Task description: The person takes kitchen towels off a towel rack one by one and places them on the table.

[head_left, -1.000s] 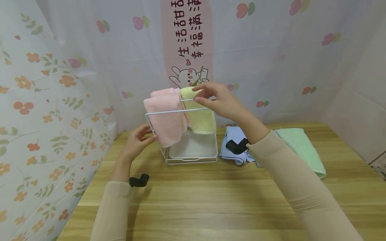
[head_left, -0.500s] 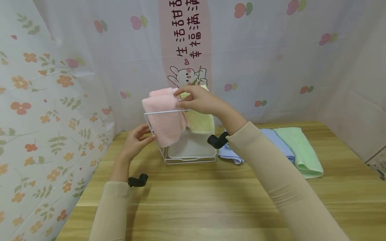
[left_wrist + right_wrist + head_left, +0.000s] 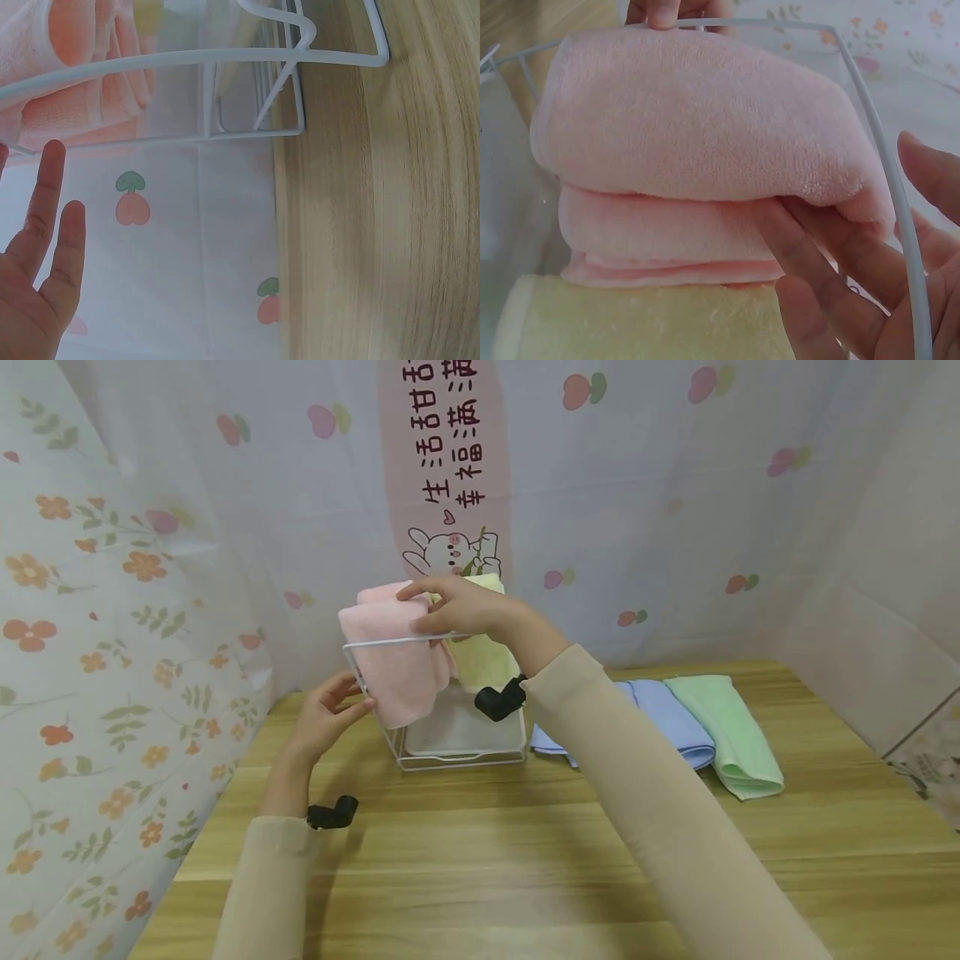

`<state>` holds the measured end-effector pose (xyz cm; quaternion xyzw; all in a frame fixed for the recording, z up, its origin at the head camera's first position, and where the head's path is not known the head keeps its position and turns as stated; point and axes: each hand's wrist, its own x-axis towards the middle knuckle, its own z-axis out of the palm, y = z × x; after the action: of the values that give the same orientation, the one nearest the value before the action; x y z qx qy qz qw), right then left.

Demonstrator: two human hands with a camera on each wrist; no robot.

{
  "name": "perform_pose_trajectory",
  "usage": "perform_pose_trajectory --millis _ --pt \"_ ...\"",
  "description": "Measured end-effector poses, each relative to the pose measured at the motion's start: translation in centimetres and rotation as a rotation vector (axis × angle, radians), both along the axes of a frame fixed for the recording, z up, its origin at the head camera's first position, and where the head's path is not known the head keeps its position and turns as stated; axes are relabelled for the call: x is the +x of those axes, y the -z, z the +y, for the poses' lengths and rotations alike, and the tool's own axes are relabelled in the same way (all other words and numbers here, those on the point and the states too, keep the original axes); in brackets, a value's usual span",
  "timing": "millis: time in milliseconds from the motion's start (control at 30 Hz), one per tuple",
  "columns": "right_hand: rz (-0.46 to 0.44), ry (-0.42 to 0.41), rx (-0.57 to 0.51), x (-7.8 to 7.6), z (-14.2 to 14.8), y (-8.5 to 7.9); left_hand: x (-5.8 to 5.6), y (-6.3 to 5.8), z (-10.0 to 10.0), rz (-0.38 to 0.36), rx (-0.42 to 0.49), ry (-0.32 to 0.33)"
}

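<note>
Wire rack (image 3: pixel 195 57), white, standing on a wood-grain table (image 3: pixel 420 877); it serves as landmark for all entries.

Pink towel (image 3: pixel 390 652): folded, draped over a bar at the rack's left end. Long axis runs from the rack's top downward; free end points down toward the tray, slanting a little to the right in the head view. Pale pink, soft looped pile, rounded at the top fold; several layers stacked behind the front flap, deeper pink inside the creases.

Right hand (image 3: pixel 468 606): at the rack's top. Fingers extended and slightly apart, tips slipped under the edge of the pink front flap; thumb set wide of them.

Left hand (image 3: pixel 326 718): at the rack's left side. Thumb laid over the side bar with fingers behind it, gripping the frame; two fingers stand straight and spread in the left wrist view.

Yellow towel (image 3: pixel 480 660): hung on the rack just right of the pink one, partly covered by the right hand.

Tray (image 3: pixel 457 727): white, shallow, in the rack's base.

Blue towel (image 3: pixel 667 718): folded, lying right of the rack, partly behind a beige sleeve (image 3: pixel 630 777).

Green towel (image 3: pixel 723 727): folded, farther right of the rack, beside the blue.
</note>
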<state>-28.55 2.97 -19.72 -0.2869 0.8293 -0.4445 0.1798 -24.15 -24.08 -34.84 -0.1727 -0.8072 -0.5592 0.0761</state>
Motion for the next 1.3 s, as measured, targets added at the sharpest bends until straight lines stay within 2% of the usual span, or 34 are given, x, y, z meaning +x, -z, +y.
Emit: perform_pose_trajectory --millis 267,400,700,833,967,1133,1300 --pt "-0.141 0.03 -0.011 -0.4 -1.0 -0.3 0.0 -0.1 -0.1 -0.004 -0.004 0.004" --pt "-0.162 0.017 0.0 -0.6 -1.2 -0.3 0.0 0.0 -0.1 -0.011 -0.009 0.005" --pt "-0.039 0.059 0.006 -0.8 -1.4 0.1 -0.1 0.0 -0.1 -0.001 -0.011 0.008" --pt "-0.001 0.055 -0.047 -0.8 -1.3 0.4 -0.1 0.1 0.0 -0.008 0.003 0.017" --pt "0.094 0.033 -0.092 -0.6 -1.1 0.7 -0.1 0.2 0.0 -0.012 0.007 0.022" --pt "0.158 0.01 -0.172 -0.3 -0.9 0.9 -0.2 0.2 -0.1 -0.005 0.011 0.026" --pt "0.183 0.05 -0.298 -0.1 -0.8 1.0 -0.2 0.1 -0.3 0.01 0.012 0.034"
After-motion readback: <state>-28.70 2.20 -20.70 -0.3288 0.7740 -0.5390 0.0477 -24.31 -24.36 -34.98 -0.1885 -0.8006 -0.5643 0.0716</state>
